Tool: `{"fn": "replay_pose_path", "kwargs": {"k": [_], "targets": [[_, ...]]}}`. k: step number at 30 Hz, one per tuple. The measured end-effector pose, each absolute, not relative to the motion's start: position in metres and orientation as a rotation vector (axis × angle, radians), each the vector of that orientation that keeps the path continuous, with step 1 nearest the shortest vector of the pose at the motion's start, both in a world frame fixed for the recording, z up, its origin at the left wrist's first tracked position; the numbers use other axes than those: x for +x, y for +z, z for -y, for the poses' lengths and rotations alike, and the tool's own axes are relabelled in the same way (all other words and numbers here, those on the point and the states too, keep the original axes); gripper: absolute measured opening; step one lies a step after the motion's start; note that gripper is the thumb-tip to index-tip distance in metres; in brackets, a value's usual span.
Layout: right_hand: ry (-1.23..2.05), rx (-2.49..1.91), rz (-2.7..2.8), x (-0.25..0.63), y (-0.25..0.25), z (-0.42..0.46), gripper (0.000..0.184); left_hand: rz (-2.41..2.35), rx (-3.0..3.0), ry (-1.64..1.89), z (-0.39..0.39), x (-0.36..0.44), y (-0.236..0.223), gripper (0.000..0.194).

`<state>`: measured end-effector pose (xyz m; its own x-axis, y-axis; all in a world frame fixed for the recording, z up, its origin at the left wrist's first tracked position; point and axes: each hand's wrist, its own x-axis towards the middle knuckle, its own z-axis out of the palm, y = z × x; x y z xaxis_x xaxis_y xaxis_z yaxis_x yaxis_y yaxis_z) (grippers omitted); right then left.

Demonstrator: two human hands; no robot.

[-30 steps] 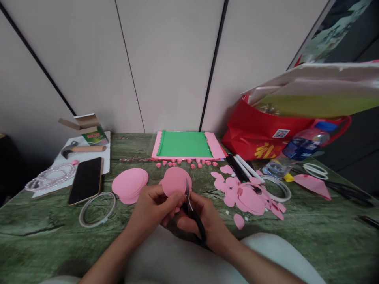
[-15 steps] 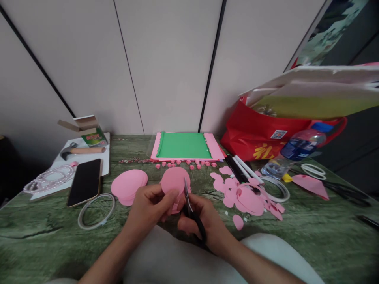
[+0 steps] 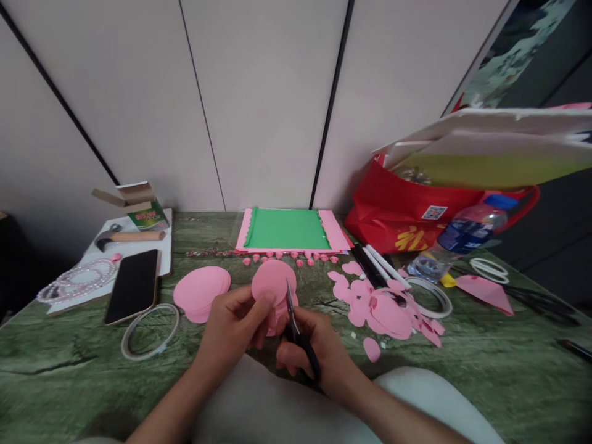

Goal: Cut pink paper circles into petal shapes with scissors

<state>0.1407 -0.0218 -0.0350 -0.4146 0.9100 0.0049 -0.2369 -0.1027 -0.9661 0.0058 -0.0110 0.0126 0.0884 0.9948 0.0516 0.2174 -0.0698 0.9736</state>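
Note:
My left hand (image 3: 240,324) pinches a round pink paper disc (image 3: 272,279) by its lower edge, above the table in front of me. Black-handled scissors (image 3: 303,345) sit in my right hand (image 3: 324,351), fingers wrapped about the loops. Their blades point up and lie against the disc's right edge. Partly hidden below the disc is more pink paper (image 3: 272,327). A stack of larger pink paper circles (image 3: 201,290) lies left of my left hand. Pink paper scraps and cut pieces (image 3: 391,314) are heaped to the right of my right hand.
Behind my hands are a green sheet (image 3: 287,228) on pink paper and a row of small pink rolls (image 3: 299,262). Left are a phone (image 3: 134,287), tape roll (image 3: 150,333), hammer (image 3: 139,235) and beads (image 3: 76,280). Right stand a bottle (image 3: 462,231) and red bag (image 3: 383,206).
Both hands stay in nearly the same place with the disc and scissors. The scissors' blades have shifted very slightly left along the disc's edge.

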Motion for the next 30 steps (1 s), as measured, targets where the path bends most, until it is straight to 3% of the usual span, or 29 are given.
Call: {"fn": "replay_pose_path", "kwargs": {"k": [22,30], "targets": [[1.65,-0.775,1.315,0.144,-0.033,0.0176,0.05,-1.314,1.446,0.935,0.0116,0.0078,0.0138,0.029],[1.608,-0.797,1.345,0.1454,-0.0302,0.0175,0.037,-1.355,1.446,0.98,0.0118,0.007,0.0147,0.036]]}}
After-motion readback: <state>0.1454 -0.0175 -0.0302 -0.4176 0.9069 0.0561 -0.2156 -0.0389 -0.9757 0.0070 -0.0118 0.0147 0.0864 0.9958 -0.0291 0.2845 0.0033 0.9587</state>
